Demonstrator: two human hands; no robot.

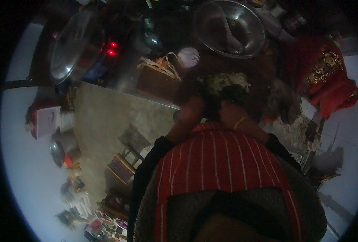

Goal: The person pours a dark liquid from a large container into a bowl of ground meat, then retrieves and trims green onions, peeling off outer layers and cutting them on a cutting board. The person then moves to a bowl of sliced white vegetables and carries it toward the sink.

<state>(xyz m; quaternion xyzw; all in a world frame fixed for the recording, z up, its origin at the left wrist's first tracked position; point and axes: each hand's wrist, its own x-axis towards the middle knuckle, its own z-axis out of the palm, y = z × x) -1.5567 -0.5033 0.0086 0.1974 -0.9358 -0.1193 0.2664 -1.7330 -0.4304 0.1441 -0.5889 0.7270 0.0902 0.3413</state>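
Observation:
My left hand [192,110] is low over the near edge of a dark work surface, its fingers lost in shadow. To its right my right hand [232,113], with a yellow bracelet at the wrist, lies just below dark green leaves [235,93]. Pale chopped pieces [232,79] lie behind the leaves. What either hand holds is too dark to tell. Left of the pieces are a brown box-like block [157,82] with pale strips on top and a round whitish-purple object [188,57]. A metal basin [251,33] behind holds a long-handled spoon or ladle [232,37].
A large shiny lid or pan [68,57] stands at the upper left by red lights [112,49]. A red cloth or bag [333,90] is at the right. A small stool or chair [133,139] stands on the floor, with pots [57,152] along the left wall.

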